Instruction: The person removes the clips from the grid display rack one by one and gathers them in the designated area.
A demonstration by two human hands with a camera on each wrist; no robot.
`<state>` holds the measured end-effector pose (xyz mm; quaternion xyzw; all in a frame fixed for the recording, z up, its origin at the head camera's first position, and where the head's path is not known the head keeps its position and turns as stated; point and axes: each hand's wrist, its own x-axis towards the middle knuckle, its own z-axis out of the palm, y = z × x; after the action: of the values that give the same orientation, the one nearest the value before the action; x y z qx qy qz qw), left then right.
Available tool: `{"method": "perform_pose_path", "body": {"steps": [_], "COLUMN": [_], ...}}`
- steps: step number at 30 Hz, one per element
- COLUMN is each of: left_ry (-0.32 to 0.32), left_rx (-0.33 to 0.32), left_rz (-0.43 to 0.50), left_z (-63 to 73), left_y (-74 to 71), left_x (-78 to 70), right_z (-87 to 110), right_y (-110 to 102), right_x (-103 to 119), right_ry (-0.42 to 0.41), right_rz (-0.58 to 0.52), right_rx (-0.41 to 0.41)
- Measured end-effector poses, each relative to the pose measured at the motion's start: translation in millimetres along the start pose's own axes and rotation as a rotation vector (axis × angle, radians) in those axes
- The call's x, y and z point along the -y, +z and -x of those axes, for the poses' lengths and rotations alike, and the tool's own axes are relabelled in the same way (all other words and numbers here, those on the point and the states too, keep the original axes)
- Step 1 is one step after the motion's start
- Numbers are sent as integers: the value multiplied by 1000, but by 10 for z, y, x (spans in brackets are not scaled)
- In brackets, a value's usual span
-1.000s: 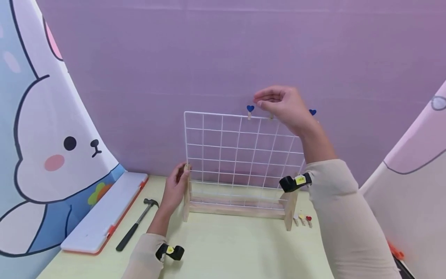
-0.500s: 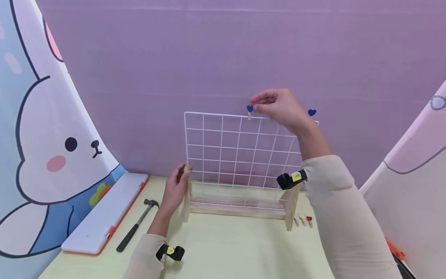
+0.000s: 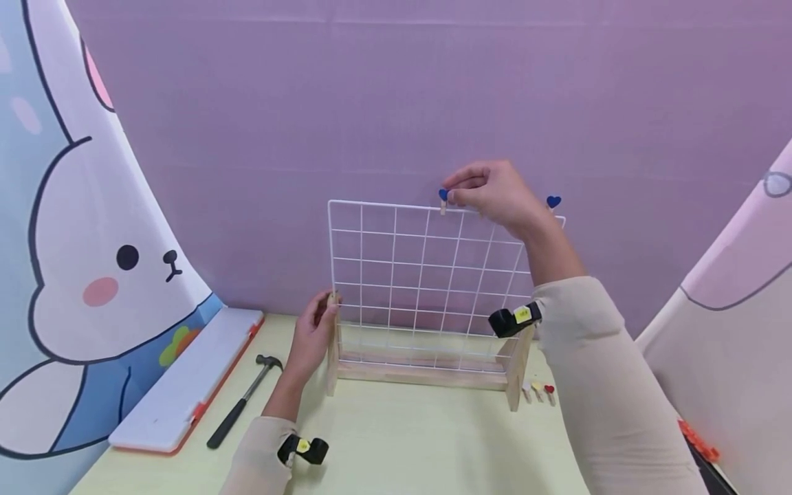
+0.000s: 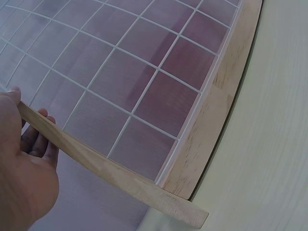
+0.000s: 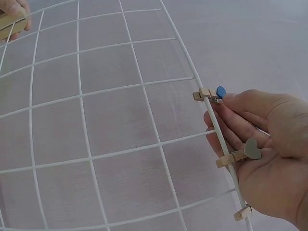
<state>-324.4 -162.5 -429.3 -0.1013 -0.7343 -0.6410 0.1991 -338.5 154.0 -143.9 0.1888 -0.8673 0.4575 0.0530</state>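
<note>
A white wire grid panel point(image 3: 383, 204) stands upright in a wooden stand point(image 3: 421, 375). My left hand point(image 3: 312, 335) grips the stand's left upright; in the left wrist view the fingers wrap round this wooden upright point(image 4: 110, 169). At the top wire, my right hand point(image 3: 498, 192) pinches a small wooden clothespin point(image 5: 208, 93) with a blue heart, thumb against the heart. The clothespin straddles the wire. Under the right palm, a second clothespin with a grey-green heart point(image 5: 252, 149) is clipped on. Farther along sits another clothespin point(image 5: 243, 213), its heart hidden. A blue heart point(image 3: 553, 201) shows at the right corner.
Three heart clothespins point(image 3: 538, 390), white, yellow and red, lie right of the stand. A claw hammer point(image 3: 244, 402) and a long white case with an orange edge point(image 3: 185, 378) lie at the left. An orange object point(image 3: 699, 440) is at the far right.
My right hand has moved slightly left and down from beside the blue-heart clothespin and now pinches it. My left hand has stayed on the upright.
</note>
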Motion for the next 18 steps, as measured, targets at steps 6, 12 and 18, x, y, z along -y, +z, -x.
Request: {"method": "perform_pose_path", "body": {"steps": [6,12,18], "left_ry": [4,5,7], "left_rx": [-5,-6,-8], "left_rz": [-15,-7,-5], "left_z": [-2,-6,-7], "left_y": [8,-1,-2], "left_x": [-11,-16,-16], "right_z": [15,15,27], "right_y": [11,29,43], "right_x": [-16,-22,-18], "right_ry": [-12,-7,2], "right_rz": [-19,-51,-69], "right_rx": [-20,-46,-68]}}
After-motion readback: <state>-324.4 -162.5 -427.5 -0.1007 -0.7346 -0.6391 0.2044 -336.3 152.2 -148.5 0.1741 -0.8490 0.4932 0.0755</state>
